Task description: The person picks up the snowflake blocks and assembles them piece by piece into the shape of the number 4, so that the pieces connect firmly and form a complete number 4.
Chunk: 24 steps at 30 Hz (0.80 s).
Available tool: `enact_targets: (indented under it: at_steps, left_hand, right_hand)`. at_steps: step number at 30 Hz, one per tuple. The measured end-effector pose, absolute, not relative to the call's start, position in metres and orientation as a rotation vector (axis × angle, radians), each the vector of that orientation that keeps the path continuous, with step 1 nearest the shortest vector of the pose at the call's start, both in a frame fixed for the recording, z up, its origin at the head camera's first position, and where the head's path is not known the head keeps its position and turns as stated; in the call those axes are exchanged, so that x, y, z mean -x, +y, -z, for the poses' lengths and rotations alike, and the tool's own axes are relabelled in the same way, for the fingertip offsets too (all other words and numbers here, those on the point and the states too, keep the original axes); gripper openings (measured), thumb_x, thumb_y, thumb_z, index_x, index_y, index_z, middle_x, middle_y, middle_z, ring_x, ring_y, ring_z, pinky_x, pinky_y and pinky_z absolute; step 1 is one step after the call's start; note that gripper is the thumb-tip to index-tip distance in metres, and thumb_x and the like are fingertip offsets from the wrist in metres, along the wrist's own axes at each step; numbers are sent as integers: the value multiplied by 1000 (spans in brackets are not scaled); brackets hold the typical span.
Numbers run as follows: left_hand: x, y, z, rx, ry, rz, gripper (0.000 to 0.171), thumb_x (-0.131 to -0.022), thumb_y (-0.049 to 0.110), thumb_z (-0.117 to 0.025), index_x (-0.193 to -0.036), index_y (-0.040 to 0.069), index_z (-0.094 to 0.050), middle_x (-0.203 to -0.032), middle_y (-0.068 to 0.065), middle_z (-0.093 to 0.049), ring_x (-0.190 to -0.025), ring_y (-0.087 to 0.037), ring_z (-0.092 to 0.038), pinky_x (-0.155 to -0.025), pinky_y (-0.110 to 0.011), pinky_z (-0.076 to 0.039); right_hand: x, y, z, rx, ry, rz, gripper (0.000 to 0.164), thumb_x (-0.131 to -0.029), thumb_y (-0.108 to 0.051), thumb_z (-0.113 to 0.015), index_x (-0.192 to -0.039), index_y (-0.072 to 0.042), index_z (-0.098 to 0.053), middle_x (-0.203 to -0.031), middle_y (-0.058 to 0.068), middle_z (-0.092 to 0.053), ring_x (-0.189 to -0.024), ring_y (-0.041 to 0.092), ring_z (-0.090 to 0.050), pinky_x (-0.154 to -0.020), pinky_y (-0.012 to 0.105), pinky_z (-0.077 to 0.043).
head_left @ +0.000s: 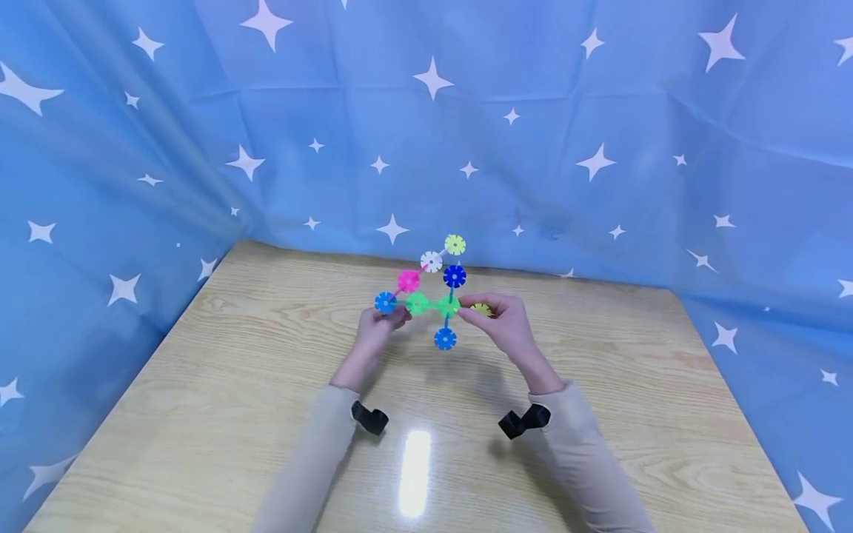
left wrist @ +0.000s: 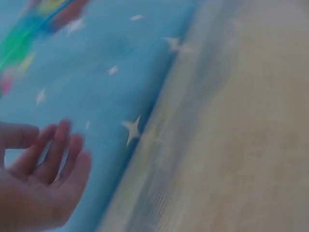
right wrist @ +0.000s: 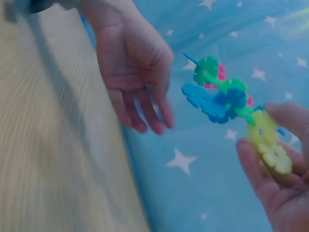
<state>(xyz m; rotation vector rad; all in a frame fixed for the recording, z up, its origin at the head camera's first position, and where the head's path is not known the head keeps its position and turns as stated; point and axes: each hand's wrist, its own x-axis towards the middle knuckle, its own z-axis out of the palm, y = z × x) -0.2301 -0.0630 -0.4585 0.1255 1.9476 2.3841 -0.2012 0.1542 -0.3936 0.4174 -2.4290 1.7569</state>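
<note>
A joined figure of plastic snowflake discs (head_left: 448, 306) is held up over the table, with green, blue, pink, white and yellow pieces slotted edge to edge. My right hand (head_left: 512, 326) pinches it at the yellow discs (right wrist: 263, 130) between thumb and fingers. Beside the light blue disc (head_left: 385, 302) at the figure's left end is my left hand (head_left: 370, 337). Both wrist views show that left hand (right wrist: 137, 58) apart from the figure, its fingers loosely bent around nothing. In the left wrist view the figure is blurred and partly cut off.
A wood-grain table (head_left: 233, 414) lies beneath both arms, with a bright light reflection near its front. Behind it hangs a blue curtain (head_left: 533, 66) with white stars, which also runs along both sides. Black bands (head_left: 369, 419) sit on both wrists.
</note>
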Motion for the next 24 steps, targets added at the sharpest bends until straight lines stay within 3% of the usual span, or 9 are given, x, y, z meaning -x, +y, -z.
enact_targets:
  at_steps: [3,7,10,14,17,20,24]
  left_hand:
    - [241,-77,461,6,1574,-2382,29,-99,17,-46,-111,-7,-59,-90,-6,-68,-90,-21,-65,-99,-43,-46]
    - [248,-82,462,-98,1396,-2293,36,-101,33,-42,-102,2,-59,-94,-4,-64,-88,-16,-64,-105,-51,-37]
    - [251,-79,466,-145,1496,-2174,32,-98,31,-49,-103,2,-63,-94,-4,-64,-83,-13,-63,-105,-52,-37]
    - [254,-71,475,-132,1771,-1981,32,-93,23,-59,-114,-1,-63,-105,-5,-65,-93,-15,-60,-103,-46,-40]
    - [256,-67,480,-153,1955,-1846,33,-91,21,-61,-115,-2,-63,-112,-9,-65,-107,-21,-56,-105,-44,-37]
    - [258,-64,483,-221,2119,-1705,31,-91,21,-62,-111,-1,-66,-107,-10,-67,-103,-21,-57,-98,-38,-44]
    - [258,-61,480,-293,2318,-1497,25,-90,22,-64,-104,2,-69,-96,-6,-67,-83,-16,-57,-74,-27,-49]
  right_hand:
    - [205,165,410,-371,-2469,-1800,21,-85,-10,-70,-101,3,-70,-95,13,-71,-47,6,-27,-43,19,-23]
    - [205,175,426,-310,-2528,-1823,25,-85,-15,-70,-102,4,-69,-86,9,-72,-48,6,-46,-43,18,-29]
    - [206,179,440,-280,-2569,-1849,27,-85,-16,-70,-104,4,-69,-88,12,-72,-63,14,-63,-45,18,-36]
    - [207,184,455,-229,-2638,-1832,29,-87,-19,-69,-106,3,-68,-90,14,-71,-60,18,-60,-45,19,-37]
    - [206,184,457,-227,-2665,-1858,28,-89,-15,-66,-106,7,-66,-91,20,-69,-64,23,-61,-57,25,-54]
    - [208,186,465,-234,-2648,-1936,27,-89,-12,-65,-104,10,-64,-90,23,-67,-73,24,-65,-72,34,-59]
    - [212,189,478,-286,-2701,-1833,23,-87,-14,-67,-96,7,-67,-83,17,-68,-67,15,-63,-62,23,-57]
